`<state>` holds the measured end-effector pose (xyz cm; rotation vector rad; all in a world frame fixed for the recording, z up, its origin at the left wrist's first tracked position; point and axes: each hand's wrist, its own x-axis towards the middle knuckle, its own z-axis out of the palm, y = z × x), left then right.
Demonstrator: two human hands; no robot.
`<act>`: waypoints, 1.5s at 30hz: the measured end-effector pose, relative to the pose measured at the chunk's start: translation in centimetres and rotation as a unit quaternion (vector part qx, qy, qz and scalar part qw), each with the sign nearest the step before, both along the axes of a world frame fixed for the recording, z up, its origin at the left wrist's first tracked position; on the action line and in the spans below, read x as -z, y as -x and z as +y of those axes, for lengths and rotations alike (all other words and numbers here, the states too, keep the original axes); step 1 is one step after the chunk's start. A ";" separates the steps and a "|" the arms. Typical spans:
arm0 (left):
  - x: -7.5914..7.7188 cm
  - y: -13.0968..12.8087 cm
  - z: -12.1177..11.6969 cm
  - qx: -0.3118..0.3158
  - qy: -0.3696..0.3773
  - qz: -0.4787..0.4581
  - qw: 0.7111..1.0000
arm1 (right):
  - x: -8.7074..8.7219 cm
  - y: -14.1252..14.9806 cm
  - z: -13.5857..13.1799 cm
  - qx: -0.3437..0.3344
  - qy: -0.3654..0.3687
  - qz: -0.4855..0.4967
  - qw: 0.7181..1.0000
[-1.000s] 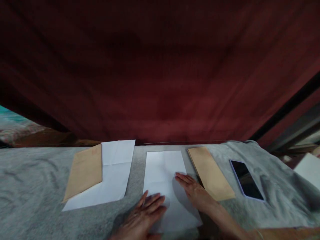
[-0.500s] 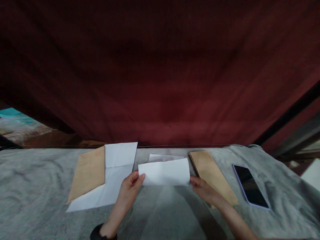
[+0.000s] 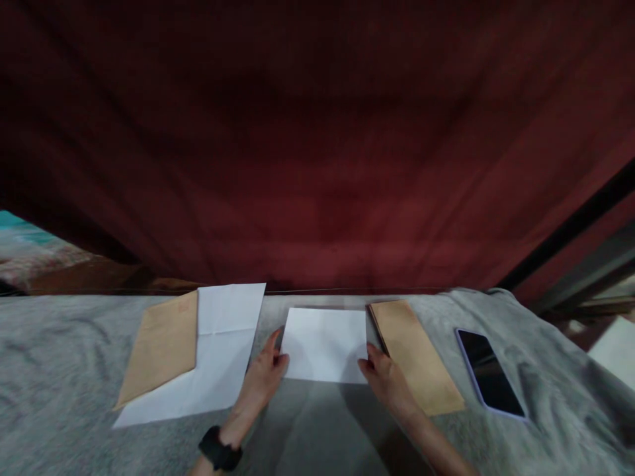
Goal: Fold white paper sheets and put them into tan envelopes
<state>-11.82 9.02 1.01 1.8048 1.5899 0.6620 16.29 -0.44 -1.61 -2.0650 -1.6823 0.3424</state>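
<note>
A folded white sheet of paper (image 3: 325, 345) lies low over the grey cloth in the middle, its broad face up. My left hand (image 3: 265, 371) holds its left edge, thumb on top near the lower corner. At the right edge, my right hand (image 3: 384, 377) pinches the paper by the lower corner; those fingertips are partly hidden. Just beyond the right hand is a stack of brown envelopes (image 3: 419, 357). To the left of my left hand lies an opened white sheet (image 3: 223, 360) with fold creases, partly covered by another brown envelope (image 3: 166, 344).
A phone with a pale purple edge (image 3: 490, 373) rests on the right, dark screen up. Wrinkled grey cloth (image 3: 64, 370) covers the surface. Behind it hangs a dark red curtain (image 3: 327, 198). Another white sheet (image 3: 615, 350) shows at the far right edge.
Both hands have lowered the folded paper, which now shows more of its face and covers the sheet that lay behind it. The view has shifted slightly.
</note>
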 end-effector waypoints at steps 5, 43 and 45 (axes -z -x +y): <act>0.1 -0.2 -0.2 0.033 0.025 0.080 0.996 | 1.9 0.3 -0.7 0.007 -0.020 -0.132 0.991; 6.0 -7.0 -2.4 0.187 -0.289 0.286 0.894 | 1.3 7.8 4.3 -0.128 -0.041 -0.073 0.988; 5.8 -6.8 -2.1 0.179 -0.293 0.275 0.898 | 1.3 7.4 4.6 -0.123 -0.034 -0.084 0.988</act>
